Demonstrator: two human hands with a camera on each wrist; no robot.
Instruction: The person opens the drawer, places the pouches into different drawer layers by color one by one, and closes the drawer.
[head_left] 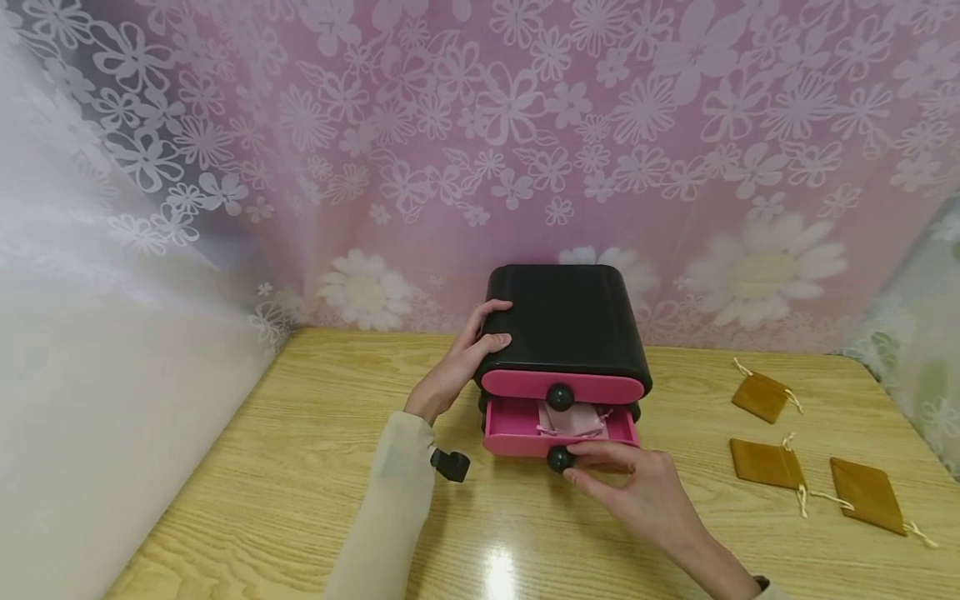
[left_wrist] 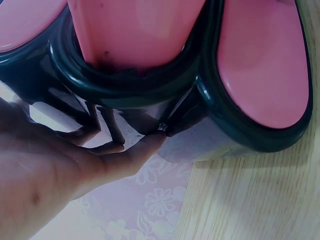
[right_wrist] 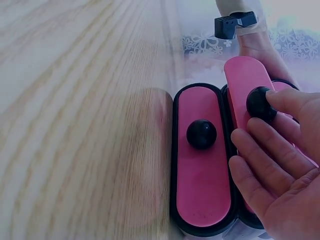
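Note:
A small black and pink drawer cabinet (head_left: 566,321) stands on the table. Its middle drawer (head_left: 510,445) is pulled partly out, and a pale pink drawstring pouch (head_left: 576,419) lies inside. My right hand (head_left: 648,500) pinches the round black knob (head_left: 560,459) of that drawer between thumb and forefinger. In the right wrist view the other fingers are spread beside the drawer front. My left hand (head_left: 457,367) rests against the cabinet's left side, fingertips on the top edge; the left wrist view shows its fingers (left_wrist: 145,150) touching the black side. The top and bottom drawers (right_wrist: 202,175) are closed.
To the right of the cabinet lie three brown drawstring pouches, one at the back (head_left: 761,397), one nearer (head_left: 767,463) and one at far right (head_left: 868,495). A flowered curtain (head_left: 525,167) hangs behind the wooden table (head_left: 300,500).

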